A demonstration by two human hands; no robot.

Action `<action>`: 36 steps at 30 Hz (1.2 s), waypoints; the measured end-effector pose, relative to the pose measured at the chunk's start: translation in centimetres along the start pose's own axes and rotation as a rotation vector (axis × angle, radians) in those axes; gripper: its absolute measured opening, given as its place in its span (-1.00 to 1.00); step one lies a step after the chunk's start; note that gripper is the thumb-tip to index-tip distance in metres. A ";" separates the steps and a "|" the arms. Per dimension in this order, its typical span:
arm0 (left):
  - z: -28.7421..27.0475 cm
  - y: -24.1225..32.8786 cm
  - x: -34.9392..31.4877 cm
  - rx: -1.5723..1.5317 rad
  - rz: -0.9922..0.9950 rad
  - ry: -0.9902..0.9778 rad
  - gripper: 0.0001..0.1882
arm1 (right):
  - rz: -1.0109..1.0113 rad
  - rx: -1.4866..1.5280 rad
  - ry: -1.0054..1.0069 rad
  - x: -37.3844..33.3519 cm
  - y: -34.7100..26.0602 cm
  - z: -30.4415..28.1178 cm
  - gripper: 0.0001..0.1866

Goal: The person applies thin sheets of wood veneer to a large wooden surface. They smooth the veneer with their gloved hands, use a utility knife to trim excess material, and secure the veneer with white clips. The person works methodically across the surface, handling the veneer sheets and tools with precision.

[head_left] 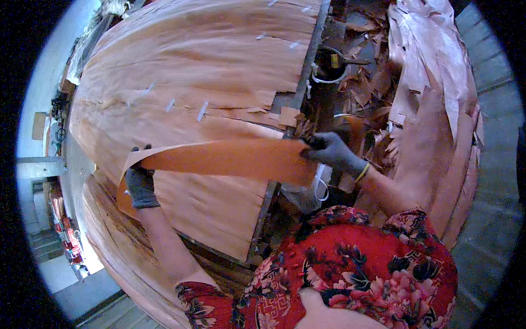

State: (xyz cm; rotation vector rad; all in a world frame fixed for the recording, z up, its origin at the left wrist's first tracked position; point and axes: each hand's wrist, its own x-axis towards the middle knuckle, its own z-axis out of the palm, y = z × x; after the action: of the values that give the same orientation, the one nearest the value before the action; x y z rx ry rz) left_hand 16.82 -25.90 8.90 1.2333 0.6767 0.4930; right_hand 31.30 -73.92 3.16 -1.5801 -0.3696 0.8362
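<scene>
Brown strip [235, 158] barring middle, free room above sheets [208, 60] beyond, scraps [364, 94] at right

From my remote post I see the strip [235, 159] at centre as thin wood veneer, smooth and matt. At nine o'clock the left glove [141, 186] and at three the right glove [338, 154] are dull grey cloth. Toward eleven, the broad sheet [203, 60] is matt, wrinkled veneer; toward two, wood scraps [361, 94] look rough; at five, the shirt [323, 257] is printed cloth.
</scene>
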 end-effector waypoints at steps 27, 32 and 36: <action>-9.3 -3.2 -7.5 1.682 -0.183 -0.278 -0.42 | -0.375 -0.187 0.492 -0.3 -2.2 -8.5 -0.81; -16.3 -1.1 -14.4 1.271 0.058 -0.107 -0.64 | -0.388 0.036 0.416 -2.2 -5.0 -0.6 -0.82; -22.1 1.9 -18.3 0.693 0.241 0.133 -0.71 | -0.417 0.156 0.277 -2.3 -4.9 1.5 -0.78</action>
State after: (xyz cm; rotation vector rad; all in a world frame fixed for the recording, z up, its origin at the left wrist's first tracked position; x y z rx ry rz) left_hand -11.70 -22.60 10.42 1.9629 0.8525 0.5632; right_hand 29.82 -73.39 8.49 -1.3833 -0.4042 0.3128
